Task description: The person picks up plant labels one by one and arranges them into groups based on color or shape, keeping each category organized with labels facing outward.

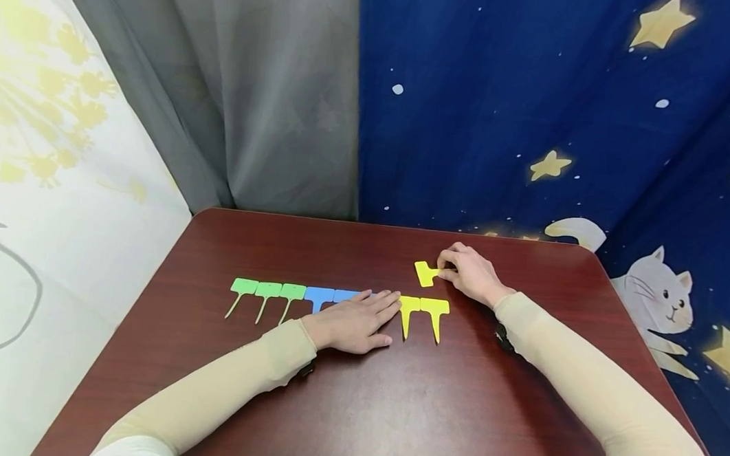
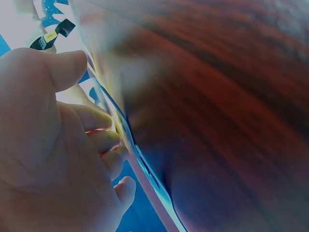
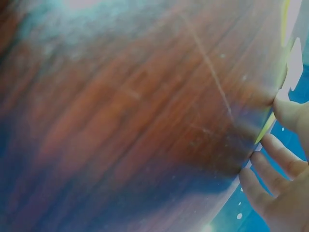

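T-shaped plastic plant labels lie in a row across the table: three green labels (image 1: 268,290), then blue labels (image 1: 319,294), then two yellow labels (image 1: 434,306) at the right end. Over the blue part of the row my left hand (image 1: 356,324) rests palm down with fingers extended, hiding some labels. Beyond the row's right end, my right hand (image 1: 473,273) pinches another yellow plant label (image 1: 424,274) by its stem, its wide head pointing left. In the right wrist view, a yellow edge of that label (image 3: 264,129) shows between thumb and fingers.
The dark red wooden table (image 1: 380,408) reaches back to a grey curtain (image 1: 291,100) and a blue star-patterned curtain (image 1: 469,123). A white patterned cloth (image 1: 42,238) hangs at the left.
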Demonstrator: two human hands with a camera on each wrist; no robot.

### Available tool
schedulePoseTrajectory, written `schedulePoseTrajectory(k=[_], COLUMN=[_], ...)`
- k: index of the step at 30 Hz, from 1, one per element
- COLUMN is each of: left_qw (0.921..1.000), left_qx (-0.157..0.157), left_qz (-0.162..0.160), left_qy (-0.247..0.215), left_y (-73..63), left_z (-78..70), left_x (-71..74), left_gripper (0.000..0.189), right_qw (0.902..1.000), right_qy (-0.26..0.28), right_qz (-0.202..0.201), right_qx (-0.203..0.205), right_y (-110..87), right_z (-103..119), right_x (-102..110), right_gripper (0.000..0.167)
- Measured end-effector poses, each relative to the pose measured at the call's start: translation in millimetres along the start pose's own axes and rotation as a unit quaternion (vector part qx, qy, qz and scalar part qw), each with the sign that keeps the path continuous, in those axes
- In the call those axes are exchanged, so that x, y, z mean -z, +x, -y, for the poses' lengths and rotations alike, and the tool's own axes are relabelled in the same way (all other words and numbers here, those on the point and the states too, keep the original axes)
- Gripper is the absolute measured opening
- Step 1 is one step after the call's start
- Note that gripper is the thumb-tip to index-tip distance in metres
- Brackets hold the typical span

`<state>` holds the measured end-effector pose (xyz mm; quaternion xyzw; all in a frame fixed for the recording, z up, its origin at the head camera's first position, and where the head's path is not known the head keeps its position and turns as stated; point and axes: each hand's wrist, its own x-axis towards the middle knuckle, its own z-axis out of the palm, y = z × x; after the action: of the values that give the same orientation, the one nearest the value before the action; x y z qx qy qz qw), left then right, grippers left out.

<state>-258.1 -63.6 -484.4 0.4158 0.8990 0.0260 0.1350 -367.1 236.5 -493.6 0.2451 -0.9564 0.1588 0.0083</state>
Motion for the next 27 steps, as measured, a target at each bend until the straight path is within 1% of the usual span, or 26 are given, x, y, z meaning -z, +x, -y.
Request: schedulePoseTrajectory(k=[3,10,15,19,22,27], left_qw=[1.0,0.9999,0.9997,0.9996,0.9996,0.9995], left_qx=[-0.003,0.0,0.003,0.0,-0.001,0.002], left_qz=[-0.003,-0.005,-0.008,-0.011,-0.013,-0.011], left_qy=[0.003,0.014,0.021,0.025,0.024,0.028], left_y=[-0.5,-1.0,-1.3,-1.6,-1.6,-1.7], left_z=[-0.6,-1.2,-1.7,-2.0,-2.7,-4.2], left_x=[0.2,-1.5,-3.0,-2.9,-2.7,-3.7], left_gripper=[0.074,0.073,0.073,0.073,0.073,0.072], right_qw=[0.9999,0.9975,0.9951,0.9946,0.9951,0.996], right_qy=[0.012,0.07,0.099,0.103,0.093,0.065], right_qz=[0.008,0.008,0.002,-0.013,-0.033,-0.06], right_qx=[-0.006,-0.008,0.003,0.002,-0.004,0.016], right_y=[-0.4,-3.1,-8.0,-13.2,-17.9,-28.8], right_z=[-2,-6,-6,-2,1,6], right_x=[1,7,8,11,14,18], right_gripper=[0.008,0.013,0.012,0.013,0.015,0.014])
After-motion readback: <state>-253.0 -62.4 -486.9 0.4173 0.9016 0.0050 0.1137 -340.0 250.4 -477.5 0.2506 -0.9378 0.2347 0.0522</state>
